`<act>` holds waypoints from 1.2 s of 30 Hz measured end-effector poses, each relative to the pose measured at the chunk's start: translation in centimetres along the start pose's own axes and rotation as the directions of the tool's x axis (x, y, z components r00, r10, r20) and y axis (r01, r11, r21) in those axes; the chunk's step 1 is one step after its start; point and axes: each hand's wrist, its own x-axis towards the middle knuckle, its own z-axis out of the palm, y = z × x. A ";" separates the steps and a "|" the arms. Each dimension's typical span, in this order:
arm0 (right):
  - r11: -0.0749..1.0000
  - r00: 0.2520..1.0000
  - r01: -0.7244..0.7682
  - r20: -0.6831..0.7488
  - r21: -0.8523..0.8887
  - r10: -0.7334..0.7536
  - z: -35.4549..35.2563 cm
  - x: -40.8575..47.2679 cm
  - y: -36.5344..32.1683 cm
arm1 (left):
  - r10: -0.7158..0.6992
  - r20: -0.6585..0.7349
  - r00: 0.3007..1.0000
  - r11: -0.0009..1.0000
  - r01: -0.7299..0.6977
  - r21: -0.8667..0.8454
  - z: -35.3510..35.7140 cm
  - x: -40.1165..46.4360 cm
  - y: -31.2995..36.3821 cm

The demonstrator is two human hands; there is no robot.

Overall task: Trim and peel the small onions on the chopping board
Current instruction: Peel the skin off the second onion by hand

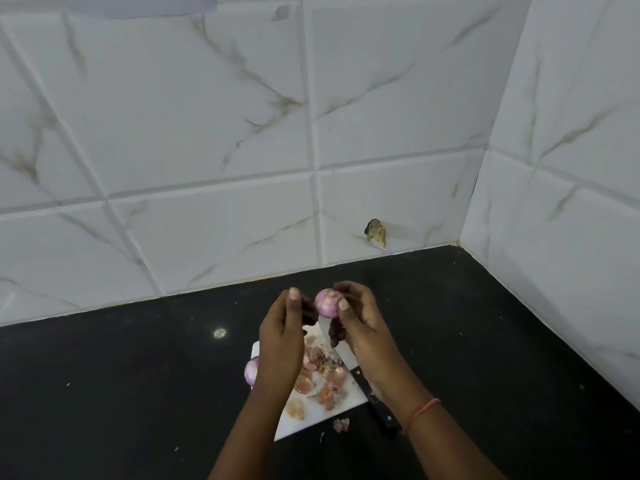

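The right hand (360, 317) holds a small, round pink-purple onion (327, 303) raised above the white plastic chopping board (320, 410), thumb and fingers pinched round it so its skin faces the person. The left hand (282, 337) hovers just beside it, fingers loosely extended and gripping nothing, seemingly placed to pick off remaining skin. Papery pink onion peels (323, 379) lie scattered on the board, kept off the black stone counter (138, 375). A black-handled knife (367, 389) rests on the board's right edge within reach. Another pink onion (251, 370) waits at the left edge.
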 end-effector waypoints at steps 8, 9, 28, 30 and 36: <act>0.999 0.997 0.031 -0.074 0.012 -0.030 0.3 0.6 0.4 | -0.211 0.262 0.942 0.862 0.305 -0.404 0.8 -1.7 -0.1; 0.993 0.990 0.082 -0.105 -0.088 -0.091 0.4 0.6 0.4 | -0.197 0.231 0.953 0.866 0.280 -0.415 0.7 -1.7 -0.3; 0.826 0.940 0.313 0.025 -0.469 -0.342 -0.8 2.2 0.2 | -0.103 0.055 0.993 0.948 0.115 -0.296 -0.1 0.7 -2.4; 0.848 0.945 0.293 0.001 -0.442 -0.327 -0.8 2.5 0.3 | -0.077 0.055 0.996 0.964 0.089 -0.249 -0.2 1.0 -2.4; 0.852 0.938 0.299 -0.034 -0.429 -0.346 -0.9 3.6 0.5 | -0.050 0.028 0.998 0.978 0.055 -0.201 0.0 2.2 -2.1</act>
